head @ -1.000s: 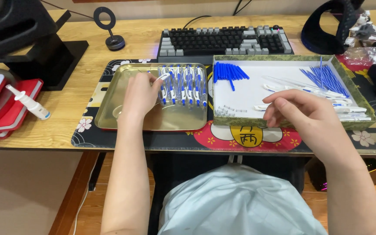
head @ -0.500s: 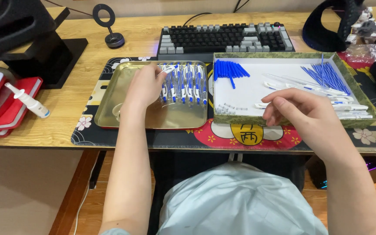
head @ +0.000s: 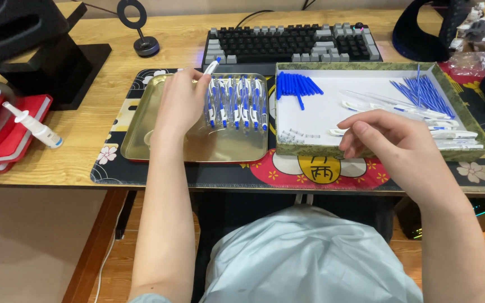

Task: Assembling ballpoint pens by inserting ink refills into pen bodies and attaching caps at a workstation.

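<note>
While your left hand (head: 179,104) is holding a white-and-blue pen (head: 211,67), you are placing it beside the pen row (head: 236,102).
Keeping it parallel at the row's left end, over the gold tray (head: 141,129); open room lies nearer. Your right hand (head: 385,140), loosely curled, seemingly empty, is hovering over the box's (head: 467,115) near rim.
</note>
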